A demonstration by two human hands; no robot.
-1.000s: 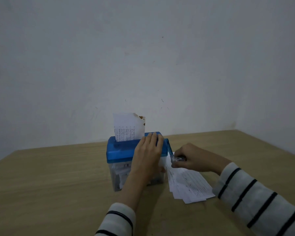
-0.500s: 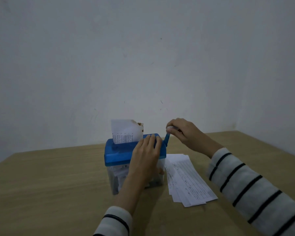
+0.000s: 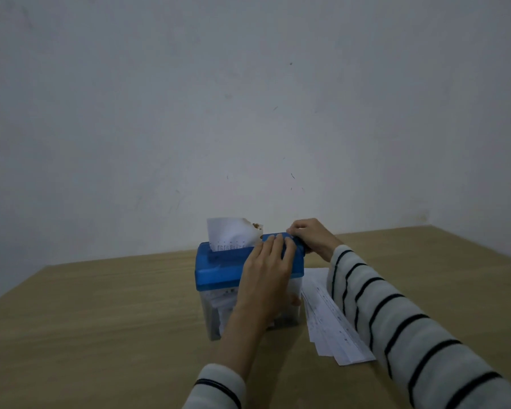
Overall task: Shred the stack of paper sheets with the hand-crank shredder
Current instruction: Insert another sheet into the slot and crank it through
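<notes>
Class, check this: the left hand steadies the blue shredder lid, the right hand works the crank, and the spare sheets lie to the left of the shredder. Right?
Wrong on one point. The head view shows the spare sheets lying to the right of the shredder, under the right forearm.

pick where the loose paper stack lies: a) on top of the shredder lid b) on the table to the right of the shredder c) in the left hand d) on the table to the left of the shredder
b: the stack lies flat on the table right of the shredder, partly under the right sleeve.
</notes>
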